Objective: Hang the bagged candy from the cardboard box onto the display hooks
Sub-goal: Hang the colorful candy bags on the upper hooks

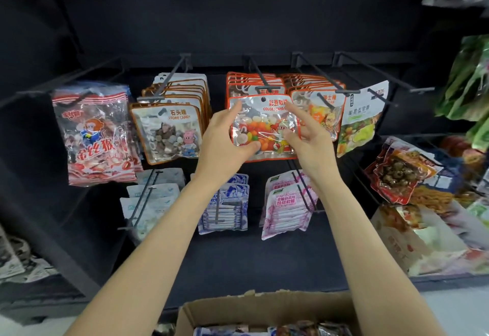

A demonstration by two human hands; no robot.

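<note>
A clear bag of coloured bean candy with an orange-red border [264, 126] is held up at the front of its hook [260, 77], before a stack of like bags. My left hand [225, 142] grips the bag's left side, thumb on the front near the bottom. My right hand [308, 137] is at the bag's right edge, index finger stretched up along it, the other fingers loosely bent. The bag's hang hole sits just below the hook's tip. The cardboard box [264, 309] stands open at the bottom, with several bags inside.
Stone candy bags [169, 132] hang left, a red-and-white bag [95, 134] further left. An orange-bordered stack [317, 108] and a green bag [362, 118] hang right. Lower hooks carry pale blue, blue-and-white [227, 208] and pink bags [285, 206]. Snack packs fill the right shelves.
</note>
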